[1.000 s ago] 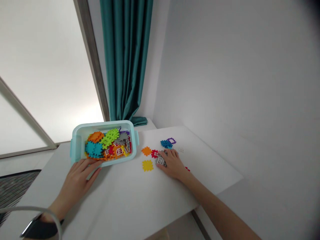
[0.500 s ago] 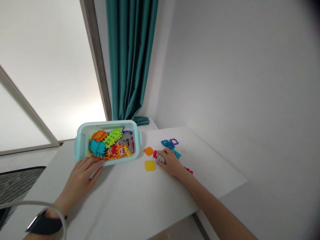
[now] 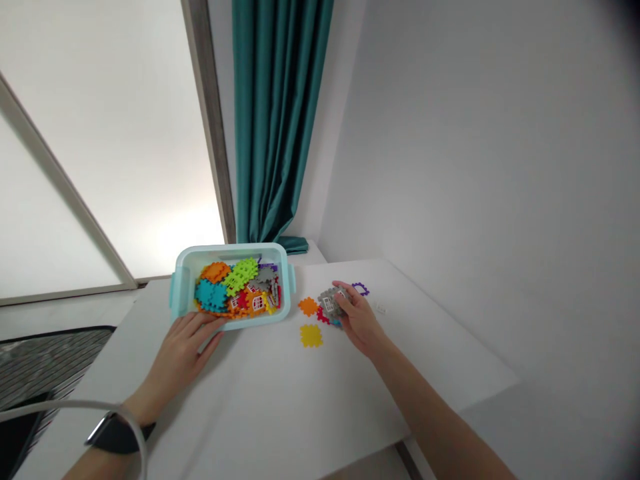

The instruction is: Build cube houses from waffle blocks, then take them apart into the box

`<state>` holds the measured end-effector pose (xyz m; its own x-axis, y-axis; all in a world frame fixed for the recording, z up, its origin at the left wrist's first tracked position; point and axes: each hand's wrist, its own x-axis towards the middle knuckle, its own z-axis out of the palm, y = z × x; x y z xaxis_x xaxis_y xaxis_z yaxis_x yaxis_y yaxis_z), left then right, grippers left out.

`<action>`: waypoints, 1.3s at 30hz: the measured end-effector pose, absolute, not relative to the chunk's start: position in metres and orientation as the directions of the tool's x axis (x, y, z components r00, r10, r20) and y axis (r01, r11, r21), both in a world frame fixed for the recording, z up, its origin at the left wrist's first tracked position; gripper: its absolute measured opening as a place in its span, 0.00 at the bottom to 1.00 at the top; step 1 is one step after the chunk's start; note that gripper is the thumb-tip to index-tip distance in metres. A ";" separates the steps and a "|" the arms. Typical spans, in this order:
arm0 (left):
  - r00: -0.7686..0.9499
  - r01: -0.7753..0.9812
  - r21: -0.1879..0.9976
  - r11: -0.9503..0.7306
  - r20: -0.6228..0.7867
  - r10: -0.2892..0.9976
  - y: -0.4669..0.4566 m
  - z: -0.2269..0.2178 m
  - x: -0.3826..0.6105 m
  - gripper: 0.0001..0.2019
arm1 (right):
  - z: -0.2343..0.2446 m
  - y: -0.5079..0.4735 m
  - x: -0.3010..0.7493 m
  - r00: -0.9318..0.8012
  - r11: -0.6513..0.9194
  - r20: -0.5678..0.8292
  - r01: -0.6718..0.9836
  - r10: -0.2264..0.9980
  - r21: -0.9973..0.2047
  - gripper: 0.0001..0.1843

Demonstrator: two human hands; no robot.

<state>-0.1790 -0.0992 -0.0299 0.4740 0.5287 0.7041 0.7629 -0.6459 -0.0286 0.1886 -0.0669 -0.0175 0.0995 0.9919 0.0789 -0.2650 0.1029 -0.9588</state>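
Observation:
My right hand (image 3: 361, 319) pinches a grey interlocking building piece (image 3: 331, 304) with a white window in it, held above the table and tilted; more grey may be stacked with it. Beneath and beside it show a red piece (image 3: 323, 316) and a bit of blue, partly hidden by the hand. An orange piece (image 3: 308, 306) and a yellow square piece (image 3: 311, 336) lie to its left. My left hand (image 3: 181, 347) rests on the front rim of a light-blue plastic box (image 3: 239, 326), fingers stretched out and thumb apart. Inside the box are several coloured pieces (image 3: 242, 275).
Behind my right hand lie a purple frame piece (image 3: 361, 289) and a small white window piece (image 3: 381, 309). The white table (image 3: 260, 400) meets a wall at the right. A green curtain (image 3: 280, 133) hangs behind. A pale cable (image 3: 75, 404) crosses the lower left.
My right hand has lifted the grey piece off the table and turned it. My left hand stays on the box rim. The whole view has shifted, so things sit slightly further right.

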 end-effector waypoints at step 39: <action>0.405 0.818 -0.047 -0.574 0.755 0.516 -0.094 -0.039 -0.176 0.09 | -0.064 -0.084 0.312 -0.039 0.198 0.374 0.897 0.927 -0.396 0.22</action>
